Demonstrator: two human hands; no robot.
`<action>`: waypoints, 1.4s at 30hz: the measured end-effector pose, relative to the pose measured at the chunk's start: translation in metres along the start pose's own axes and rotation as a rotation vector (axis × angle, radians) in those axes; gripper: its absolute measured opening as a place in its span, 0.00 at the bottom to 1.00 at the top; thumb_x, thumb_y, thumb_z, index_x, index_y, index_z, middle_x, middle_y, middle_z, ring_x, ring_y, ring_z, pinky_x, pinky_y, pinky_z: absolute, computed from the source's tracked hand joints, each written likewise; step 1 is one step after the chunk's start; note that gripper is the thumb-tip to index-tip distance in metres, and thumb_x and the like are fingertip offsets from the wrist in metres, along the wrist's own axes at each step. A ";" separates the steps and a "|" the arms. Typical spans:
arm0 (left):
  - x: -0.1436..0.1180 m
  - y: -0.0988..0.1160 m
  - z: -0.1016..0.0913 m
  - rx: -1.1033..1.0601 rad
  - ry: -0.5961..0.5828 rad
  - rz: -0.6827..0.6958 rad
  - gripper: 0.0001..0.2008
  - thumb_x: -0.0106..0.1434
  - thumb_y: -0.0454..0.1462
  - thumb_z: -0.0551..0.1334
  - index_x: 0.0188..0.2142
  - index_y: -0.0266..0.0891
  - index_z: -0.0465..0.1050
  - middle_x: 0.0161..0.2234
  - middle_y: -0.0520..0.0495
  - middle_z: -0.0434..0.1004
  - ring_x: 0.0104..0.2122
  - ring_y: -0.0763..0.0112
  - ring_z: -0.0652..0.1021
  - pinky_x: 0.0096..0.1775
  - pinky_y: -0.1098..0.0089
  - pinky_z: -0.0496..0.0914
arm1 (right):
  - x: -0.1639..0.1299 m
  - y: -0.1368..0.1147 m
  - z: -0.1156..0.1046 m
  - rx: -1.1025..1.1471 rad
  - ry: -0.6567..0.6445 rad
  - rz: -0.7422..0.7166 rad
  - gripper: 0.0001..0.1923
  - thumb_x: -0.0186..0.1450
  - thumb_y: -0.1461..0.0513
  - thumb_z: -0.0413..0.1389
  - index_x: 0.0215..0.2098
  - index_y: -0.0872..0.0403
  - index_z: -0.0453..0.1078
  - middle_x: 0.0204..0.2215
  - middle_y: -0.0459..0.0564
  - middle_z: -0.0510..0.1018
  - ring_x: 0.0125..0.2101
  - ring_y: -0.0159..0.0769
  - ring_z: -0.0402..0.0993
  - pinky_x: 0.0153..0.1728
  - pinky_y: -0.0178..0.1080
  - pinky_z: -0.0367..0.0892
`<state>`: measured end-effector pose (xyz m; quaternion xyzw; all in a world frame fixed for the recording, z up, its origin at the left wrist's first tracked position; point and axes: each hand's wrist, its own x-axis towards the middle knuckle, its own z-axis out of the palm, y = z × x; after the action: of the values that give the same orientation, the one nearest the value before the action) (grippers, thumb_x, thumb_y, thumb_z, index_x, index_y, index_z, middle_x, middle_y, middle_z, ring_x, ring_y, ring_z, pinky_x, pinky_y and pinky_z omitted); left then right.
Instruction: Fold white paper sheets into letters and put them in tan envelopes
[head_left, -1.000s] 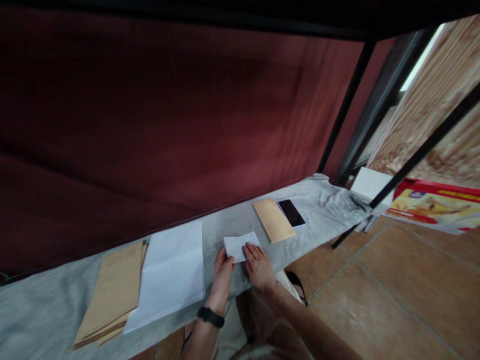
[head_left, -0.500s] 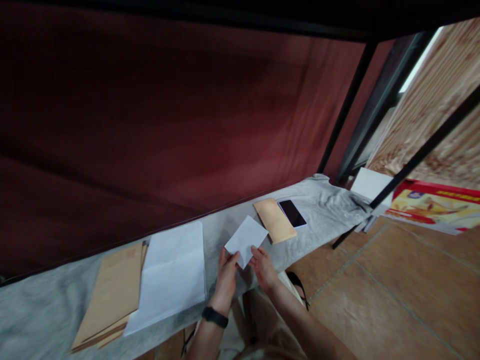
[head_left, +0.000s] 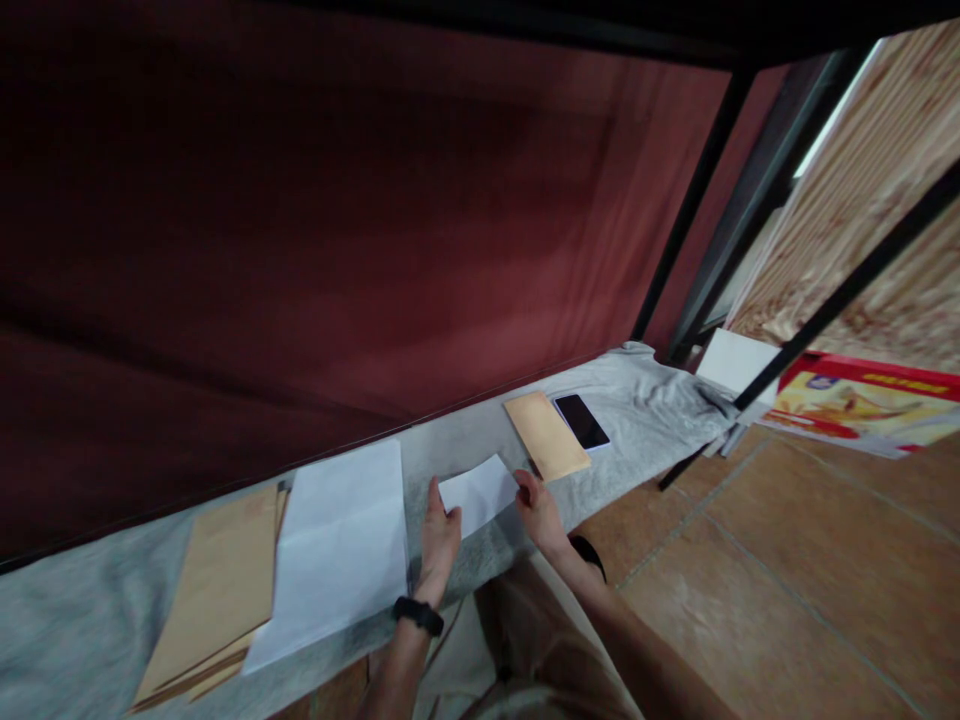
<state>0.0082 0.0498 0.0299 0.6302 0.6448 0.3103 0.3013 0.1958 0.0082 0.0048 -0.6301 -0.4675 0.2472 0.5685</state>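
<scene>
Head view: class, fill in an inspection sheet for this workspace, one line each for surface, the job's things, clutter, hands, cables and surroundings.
Surface: grey cloth covering a long narrow ledge.
Job's things: small folded white paper, held at both ends just over the cloth.
Clutter: large white sheet overlapping a brown envelope stack; single brown envelope beside a dark phone.
Hands: left hand on the paper's left end, black wristband; right hand on its right end.
Cables: nothing seen.
Surroundings: dark red curtain behind, tiled floor, black frame bars.
</scene>
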 end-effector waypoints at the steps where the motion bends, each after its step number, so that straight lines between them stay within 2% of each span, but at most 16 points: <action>1: 0.000 0.003 -0.001 0.021 -0.017 -0.022 0.38 0.62 0.31 0.58 0.70 0.36 0.47 0.63 0.37 0.69 0.59 0.58 0.73 0.59 0.61 0.68 | -0.002 0.000 -0.001 -0.085 -0.009 -0.080 0.19 0.62 0.66 0.52 0.51 0.54 0.75 0.47 0.58 0.79 0.49 0.47 0.75 0.54 0.48 0.69; 5: 0.002 0.013 -0.006 0.080 -0.103 -0.067 0.37 0.64 0.30 0.56 0.71 0.34 0.45 0.65 0.36 0.65 0.61 0.59 0.71 0.60 0.63 0.66 | -0.009 0.002 0.002 -0.431 -0.120 -0.385 0.23 0.67 0.68 0.47 0.59 0.56 0.69 0.59 0.58 0.72 0.60 0.46 0.65 0.61 0.53 0.63; 8: 0.006 0.018 -0.008 0.133 -0.157 -0.067 0.37 0.65 0.29 0.54 0.72 0.35 0.42 0.64 0.35 0.65 0.60 0.58 0.73 0.60 0.62 0.66 | -0.009 0.002 0.004 -0.624 -0.230 -0.457 0.23 0.70 0.65 0.47 0.62 0.57 0.67 0.62 0.58 0.70 0.64 0.45 0.61 0.63 0.53 0.59; 11: 0.010 0.019 -0.010 0.165 -0.171 -0.082 0.37 0.65 0.29 0.54 0.71 0.32 0.42 0.64 0.32 0.66 0.60 0.58 0.73 0.60 0.62 0.65 | -0.008 0.001 0.004 -0.744 -0.288 -0.465 0.22 0.72 0.62 0.47 0.63 0.57 0.67 0.63 0.57 0.69 0.64 0.43 0.62 0.65 0.50 0.56; 16: 0.006 0.013 -0.006 0.141 -0.116 -0.052 0.36 0.64 0.30 0.56 0.70 0.32 0.47 0.62 0.32 0.69 0.57 0.56 0.75 0.58 0.62 0.67 | -0.007 -0.003 0.004 -0.800 -0.331 -0.431 0.24 0.74 0.59 0.46 0.65 0.58 0.63 0.65 0.57 0.65 0.65 0.43 0.60 0.66 0.49 0.52; 21: -0.002 0.005 -0.003 0.077 0.019 -0.014 0.36 0.62 0.31 0.58 0.69 0.35 0.52 0.57 0.31 0.74 0.53 0.48 0.77 0.55 0.53 0.69 | -0.005 -0.003 0.006 -0.806 -0.357 -0.405 0.25 0.74 0.56 0.48 0.67 0.56 0.61 0.67 0.57 0.61 0.66 0.47 0.57 0.66 0.52 0.51; 24: -0.010 0.009 0.001 0.124 0.081 0.061 0.32 0.65 0.32 0.55 0.68 0.39 0.54 0.62 0.31 0.67 0.61 0.43 0.70 0.60 0.45 0.62 | -0.005 -0.002 0.007 -0.807 -0.348 -0.398 0.26 0.74 0.55 0.48 0.68 0.55 0.60 0.68 0.58 0.59 0.67 0.47 0.56 0.66 0.53 0.50; 26: -0.016 0.015 0.010 0.156 0.067 0.163 0.28 0.68 0.35 0.52 0.67 0.41 0.58 0.66 0.35 0.61 0.66 0.46 0.62 0.65 0.45 0.54 | -0.005 -0.001 0.008 -0.822 -0.349 -0.398 0.27 0.74 0.55 0.47 0.68 0.54 0.58 0.68 0.58 0.59 0.67 0.48 0.55 0.66 0.54 0.49; 27: -0.019 0.018 0.016 0.180 0.023 0.255 0.26 0.69 0.37 0.50 0.66 0.39 0.60 0.67 0.36 0.59 0.67 0.48 0.60 0.66 0.46 0.53 | -0.005 -0.001 0.008 -0.834 -0.355 -0.402 0.27 0.74 0.56 0.46 0.69 0.54 0.58 0.68 0.58 0.59 0.67 0.48 0.54 0.66 0.54 0.49; 30: -0.025 0.027 0.038 0.207 -0.114 0.392 0.24 0.70 0.41 0.52 0.63 0.38 0.64 0.67 0.39 0.62 0.68 0.54 0.60 0.68 0.52 0.52 | -0.007 0.000 0.008 -0.881 -0.378 -0.423 0.27 0.72 0.62 0.44 0.69 0.55 0.56 0.69 0.57 0.57 0.68 0.46 0.52 0.67 0.54 0.47; 34: -0.027 0.027 0.056 0.377 -0.157 0.418 0.28 0.73 0.44 0.46 0.67 0.31 0.58 0.68 0.35 0.59 0.68 0.55 0.57 0.68 0.50 0.52 | -0.009 0.004 0.009 -0.926 -0.374 -0.423 0.30 0.69 0.66 0.45 0.70 0.57 0.54 0.69 0.58 0.55 0.68 0.48 0.51 0.67 0.55 0.45; 42: -0.025 0.013 0.050 0.530 -0.104 0.424 0.30 0.73 0.46 0.46 0.69 0.33 0.54 0.70 0.37 0.54 0.70 0.58 0.53 0.68 0.52 0.51 | -0.009 0.006 0.010 -0.923 -0.353 -0.403 0.30 0.71 0.64 0.44 0.71 0.54 0.53 0.69 0.57 0.56 0.68 0.50 0.53 0.66 0.56 0.45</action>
<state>0.0563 0.0259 0.0088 0.8215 0.5415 0.1553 0.0883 0.1851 0.0059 -0.0051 -0.6611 -0.7281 0.0040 0.1810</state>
